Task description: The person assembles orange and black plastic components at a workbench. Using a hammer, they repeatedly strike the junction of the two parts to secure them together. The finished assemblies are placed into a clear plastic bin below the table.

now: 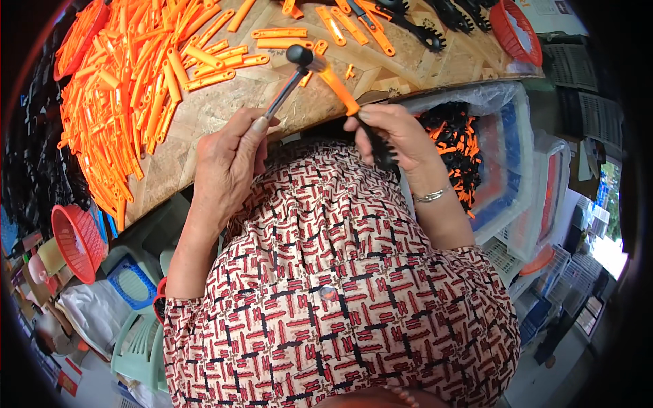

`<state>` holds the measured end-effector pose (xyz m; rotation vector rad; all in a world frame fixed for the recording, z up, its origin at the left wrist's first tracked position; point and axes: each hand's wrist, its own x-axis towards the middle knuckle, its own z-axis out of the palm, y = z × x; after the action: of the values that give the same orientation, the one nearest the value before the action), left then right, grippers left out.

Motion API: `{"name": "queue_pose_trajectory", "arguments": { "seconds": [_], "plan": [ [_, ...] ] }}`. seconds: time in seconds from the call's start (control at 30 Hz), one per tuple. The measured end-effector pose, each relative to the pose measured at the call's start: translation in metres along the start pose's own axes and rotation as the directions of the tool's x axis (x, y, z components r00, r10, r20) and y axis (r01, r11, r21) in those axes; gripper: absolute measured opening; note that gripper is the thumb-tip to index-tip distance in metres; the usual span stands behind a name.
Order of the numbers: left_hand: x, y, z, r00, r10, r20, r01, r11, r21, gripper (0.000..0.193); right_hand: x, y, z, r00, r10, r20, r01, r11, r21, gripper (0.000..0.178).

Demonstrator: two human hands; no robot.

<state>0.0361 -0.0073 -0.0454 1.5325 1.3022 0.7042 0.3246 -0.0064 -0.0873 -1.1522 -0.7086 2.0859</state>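
Note:
My left hand is closed around a hammer with a slim metallic shaft and a small head, black at one end. My right hand grips a pasta server by its black toothed part, low beside the table's edge. Its orange handle slants up and left over the tabletop. The hammer's head overlaps the handle's far end; I cannot tell whether they touch. My right palm is partly hidden by the server and the turned fingers.
Orange handles lie heaped on the left of the wooden table, with several more along the back. Black utensils and a red basket are at the far right. Below the table's right edge, a plastic-lined bin holds black-and-orange pieces.

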Motion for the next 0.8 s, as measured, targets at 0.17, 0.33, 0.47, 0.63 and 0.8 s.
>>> {"name": "queue_pose_trajectory", "arguments": {
  "seconds": [0.17,0.33,0.47,0.63,0.8],
  "plan": [
    [-0.006,-0.012,-0.001,0.995,-0.043,-0.086,0.038,0.997,-0.061,0.027,-0.066,-0.037,-0.093,0.982,-0.105,-0.156,-0.032,0.724,-0.689,0.023],
    [0.000,-0.014,-0.003,0.996,-0.074,-0.056,0.069,0.994,-0.087,0.027,-0.097,-0.055,-0.130,0.810,-0.445,-0.381,-0.428,-0.005,-0.904,0.028],
    [0.006,-0.007,0.002,0.997,-0.068,-0.025,0.066,0.996,-0.068,0.026,-0.037,-0.068,-0.082,0.639,-0.740,-0.210,-0.056,0.227,-0.972,0.022],
    [0.009,-0.020,0.005,0.994,-0.113,-0.004,0.112,0.990,-0.081,0.027,0.067,-0.075,-0.026,0.487,-0.828,0.277,-0.020,-0.328,-0.944,0.021],
    [0.002,-0.023,0.006,0.994,-0.108,-0.032,0.104,0.988,-0.111,0.028,0.101,-0.079,-0.006,0.621,-0.784,0.019,0.057,0.021,-0.998,0.028]
  ]
}}
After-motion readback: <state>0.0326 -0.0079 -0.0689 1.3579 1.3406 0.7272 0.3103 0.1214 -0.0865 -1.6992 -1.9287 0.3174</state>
